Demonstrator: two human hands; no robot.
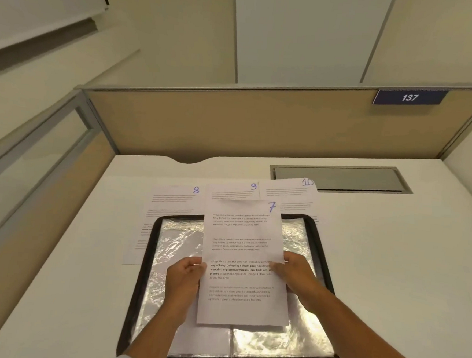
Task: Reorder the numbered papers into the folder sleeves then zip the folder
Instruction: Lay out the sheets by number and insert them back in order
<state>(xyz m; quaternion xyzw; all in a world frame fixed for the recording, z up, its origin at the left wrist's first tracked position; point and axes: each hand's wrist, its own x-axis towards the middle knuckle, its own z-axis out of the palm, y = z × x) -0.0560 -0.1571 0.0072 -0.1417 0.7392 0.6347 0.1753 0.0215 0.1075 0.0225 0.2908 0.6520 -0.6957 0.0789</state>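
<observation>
— Where is paper 7 (pixel 243 263)?
— Held above the open folder (pixel 144 270). The left grip (pixel 184 276) pinches its left edge and the right grip (pixel 295 272) pinches its right edge.
— And the folder?
— It lies unzipped on the white surface (pixel 391 259), with its shiny sleeves (pixel 281 347) facing up.
— Other sheets?
— Paper 8 (pixel 171 202), paper 9 (pixel 234 191) and paper 10 (pixel 290 191) lie in a row just beyond, their near ends under the folder's far rim.
</observation>
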